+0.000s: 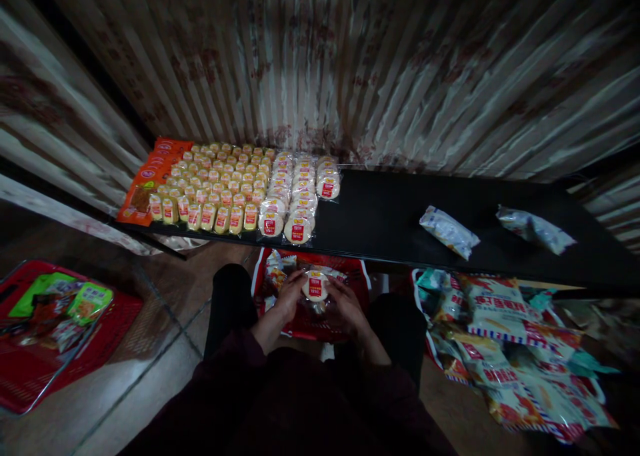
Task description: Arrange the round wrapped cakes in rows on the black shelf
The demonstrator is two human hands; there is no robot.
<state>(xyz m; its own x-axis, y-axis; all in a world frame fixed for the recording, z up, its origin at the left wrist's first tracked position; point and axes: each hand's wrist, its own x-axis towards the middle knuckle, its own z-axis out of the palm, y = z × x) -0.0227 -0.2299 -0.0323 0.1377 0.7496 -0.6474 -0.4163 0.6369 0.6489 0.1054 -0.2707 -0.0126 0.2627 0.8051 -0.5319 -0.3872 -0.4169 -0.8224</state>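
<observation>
A round, pale cracker [315, 287] in a clear wrapper with a red label is held between my two hands, above a red basket [367, 284] between my knees. My left hand [289, 299] grips its left edge, and my right hand [347, 303] grips its right edge. Under my hands, the basket holds some wrapped snacks [277, 269], partly hidden. Ahead on a black table [370, 209] lie overlapping columns of matching wrapped crackers [299, 228], the right column shorter than the others. Left of them stand rows of small wrapped yellow cakes [223, 219].
Orange packets [143, 186] line the table's left end. Two white-and-blue packets [449, 231] lie towards its right. A basket piled with snack bags [505, 349] stands at my right; another red basket [115, 326] sits on the floor at left. A pleated curtain [320, 63] hangs behind.
</observation>
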